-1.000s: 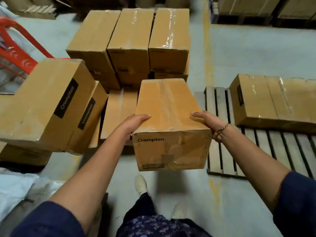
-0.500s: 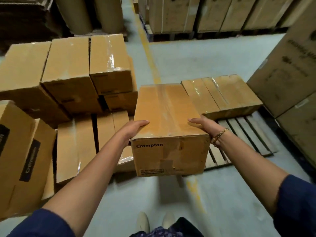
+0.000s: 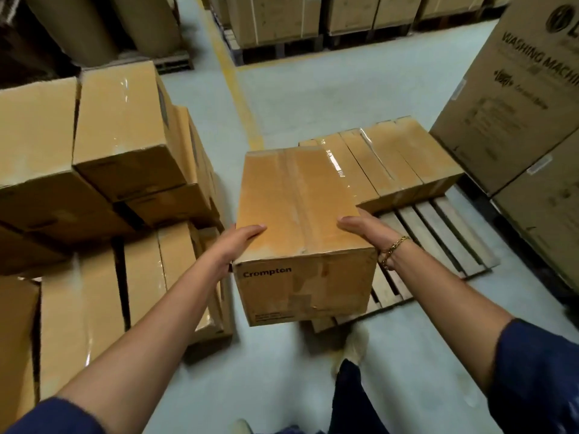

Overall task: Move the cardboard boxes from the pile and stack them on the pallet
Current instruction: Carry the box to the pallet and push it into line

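I carry a long brown cardboard box (image 3: 297, 208) with "Crompton" printed on its near end, held lengthwise in front of me above the floor. My left hand (image 3: 238, 242) grips its left side and my right hand (image 3: 363, 227) grips its right side, thumbs lying on the taped top. The box hangs over the near left corner of the wooden pallet (image 3: 438, 233). A low row of similar boxes (image 3: 394, 161) lies at the pallet's far end. The pile of boxes (image 3: 119, 136) stands on my left.
Tall washing-machine cartons (image 3: 517, 104) stand close to the pallet's right side. Large cardboard rolls (image 3: 94, 26) rise behind the pile. More cartons on pallets (image 3: 282, 20) line the back. A yellow floor line (image 3: 238, 95) runs between pile and pallet. My foot (image 3: 354, 346) is near the pallet's corner.
I have turned right with the box, away from the pile. The pallet and its row of boxes have come closer, and the box now hangs over the pallet's near corner.
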Demonstrator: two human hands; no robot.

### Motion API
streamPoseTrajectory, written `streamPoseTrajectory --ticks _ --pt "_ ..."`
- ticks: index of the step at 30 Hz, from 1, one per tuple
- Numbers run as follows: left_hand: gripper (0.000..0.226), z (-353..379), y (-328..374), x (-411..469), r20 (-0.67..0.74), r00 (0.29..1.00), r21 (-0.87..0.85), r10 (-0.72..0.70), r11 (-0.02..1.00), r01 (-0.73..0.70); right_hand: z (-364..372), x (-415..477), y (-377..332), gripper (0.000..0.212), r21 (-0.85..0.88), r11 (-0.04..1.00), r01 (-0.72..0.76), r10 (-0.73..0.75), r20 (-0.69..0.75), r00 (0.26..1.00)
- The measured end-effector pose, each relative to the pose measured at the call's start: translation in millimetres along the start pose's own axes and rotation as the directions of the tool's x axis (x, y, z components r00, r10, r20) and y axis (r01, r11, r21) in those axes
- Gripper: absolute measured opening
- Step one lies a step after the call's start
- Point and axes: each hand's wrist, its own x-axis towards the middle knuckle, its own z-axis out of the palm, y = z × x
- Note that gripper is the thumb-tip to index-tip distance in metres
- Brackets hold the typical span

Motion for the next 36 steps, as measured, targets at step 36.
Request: streamPoseTrajectory --ticks 36 --pt "0.078 211.2 -158.7 535.1 -0.226 0.972 -0.062 0.064 0.995 -0.080 -135.8 617.8 226.0 0.078 -0.344 0.916 0.205 -0.222 -0.010 0.975"
